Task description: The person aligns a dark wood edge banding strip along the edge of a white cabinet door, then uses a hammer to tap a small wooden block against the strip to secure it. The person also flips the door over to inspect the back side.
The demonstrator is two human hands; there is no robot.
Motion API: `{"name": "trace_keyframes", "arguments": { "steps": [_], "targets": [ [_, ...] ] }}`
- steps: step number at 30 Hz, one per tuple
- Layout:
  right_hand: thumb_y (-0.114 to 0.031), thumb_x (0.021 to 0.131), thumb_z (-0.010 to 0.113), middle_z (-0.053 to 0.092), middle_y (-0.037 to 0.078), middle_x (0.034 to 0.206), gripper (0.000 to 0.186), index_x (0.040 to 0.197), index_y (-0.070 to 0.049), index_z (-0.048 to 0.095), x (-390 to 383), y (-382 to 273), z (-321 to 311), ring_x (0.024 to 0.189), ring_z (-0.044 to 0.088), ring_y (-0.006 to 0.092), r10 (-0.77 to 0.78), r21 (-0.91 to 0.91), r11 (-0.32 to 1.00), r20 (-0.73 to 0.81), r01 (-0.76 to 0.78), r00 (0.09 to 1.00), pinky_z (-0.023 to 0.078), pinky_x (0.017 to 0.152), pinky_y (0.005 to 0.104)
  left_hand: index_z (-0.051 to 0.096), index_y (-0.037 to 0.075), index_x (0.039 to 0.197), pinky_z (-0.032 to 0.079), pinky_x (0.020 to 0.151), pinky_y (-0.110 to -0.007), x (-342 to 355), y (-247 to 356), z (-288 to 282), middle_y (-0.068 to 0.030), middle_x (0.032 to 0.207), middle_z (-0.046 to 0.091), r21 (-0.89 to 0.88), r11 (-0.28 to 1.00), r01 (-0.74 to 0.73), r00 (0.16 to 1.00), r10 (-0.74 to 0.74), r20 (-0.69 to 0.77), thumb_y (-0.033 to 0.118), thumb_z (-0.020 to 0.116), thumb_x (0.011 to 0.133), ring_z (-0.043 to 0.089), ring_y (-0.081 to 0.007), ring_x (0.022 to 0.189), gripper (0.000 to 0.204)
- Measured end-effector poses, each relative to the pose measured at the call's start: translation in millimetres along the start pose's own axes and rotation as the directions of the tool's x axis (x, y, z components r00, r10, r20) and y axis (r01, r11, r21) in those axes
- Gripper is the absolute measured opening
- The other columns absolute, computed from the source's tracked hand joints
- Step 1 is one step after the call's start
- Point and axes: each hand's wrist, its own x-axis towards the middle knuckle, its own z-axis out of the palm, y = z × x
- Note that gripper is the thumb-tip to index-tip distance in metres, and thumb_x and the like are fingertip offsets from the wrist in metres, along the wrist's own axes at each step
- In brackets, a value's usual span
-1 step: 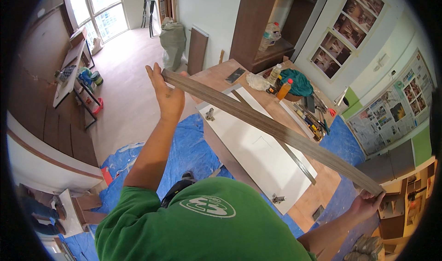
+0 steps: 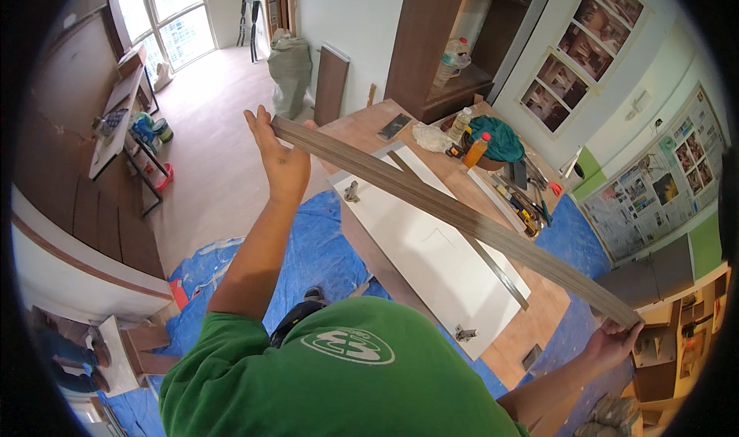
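A long, narrow wood-grain board slants across the view, raised above a wooden worktable. My left hand supports its far left end, with the fingers stretched up past the edge. At the near right end, my right hand grips the board with fingers wrapped round its tip. Beneath it lies a white door panel carrying a metal hinge and a second hinge along its near edge. A thin dark strip rests lengthwise on the panel, partly covered from view by the board.
Hand tools, an orange bottle and a green cloth crowd the table's far right. A blue sheet covers the floor around it. Another person's legs show at lower left. A filled sack stands by the wall.
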Motion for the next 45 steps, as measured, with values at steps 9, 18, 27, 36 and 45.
{"name": "trace_keyframes", "arguments": {
  "steps": [9,18,27,36,45],
  "targets": [
    [-0.03,0.109,0.054,0.041,0.001,0.069,0.032,0.1,0.0,0.061,-2.6,9.7,5.6,0.06,0.037,0.0128,0.032,-0.017,0.999,-0.108,-0.034,0.994,0.033,0.056,0.0296,0.027,-0.008,0.155,0.03,0.12,-0.044,-0.4,2.3,-2.1,-0.032,0.166,0.009,-0.016,0.998,-0.052,0.999,0.052,-0.012,0.02,0.079,0.09,0.032,-0.0421,0.148,0.088],
    [-0.03,0.108,0.054,0.051,0.004,0.075,0.032,0.112,0.001,0.061,3.0,13.7,-6.9,0.066,0.046,0.0127,0.045,0.03,0.998,0.042,-0.046,0.998,0.037,0.058,0.0286,0.036,-0.001,0.154,0.04,0.113,-0.04,-5.0,0.7,-9.4,-0.0242,0.165,0.022,0.056,0.982,-0.182,0.98,0.186,-0.077,0.003,0.076,0.09,0.047,-0.0321,0.136,0.076],
    [-0.031,0.108,0.055,0.053,0.002,0.074,0.03,0.117,-0.003,0.061,9.8,20.9,-12.6,0.064,0.047,0.0127,0.047,0.036,0.998,0.13,-0.052,0.99,0.038,0.058,0.0279,0.037,-0.002,0.152,0.037,0.115,-0.041,-6.0,-9.9,-15.9,-0.0261,0.164,0.023,0.03,0.986,-0.165,0.982,0.167,-0.084,0.007,0.074,0.092,0.045,-0.0336,0.137,0.071],
    [-0.031,0.109,0.052,0.049,0.003,0.07,0.029,0.108,-0.003,0.062,1.8,25.5,12.8,0.063,0.044,0.0144,0.075,0.067,0.994,0.144,-0.085,0.987,0.037,0.061,0.0303,0.036,-0.005,0.152,0.036,0.118,-0.041,-10.0,-23.3,-23.1,-0.0238,0.164,0.023,-0.019,0.997,-0.071,0.996,0.069,-0.058,0.017,0.07,0.099,0.043,-0.033,0.142,0.066],
    [-0.031,0.109,0.051,0.053,0.003,0.072,0.028,0.109,-0.006,0.063,-0.5,26.0,16.5,0.065,0.048,0.0133,0.067,0.078,0.994,0.156,-0.079,0.986,0.038,0.061,0.0283,0.034,-0.004,0.153,0.039,0.116,-0.042,-8.1,-30.9,-25.2,-0.0222,0.164,0.023,-0.089,0.995,-0.051,0.998,0.047,-0.052,0.012,0.067,0.1,0.045,-0.0331,0.139,0.064]
  ]
}}
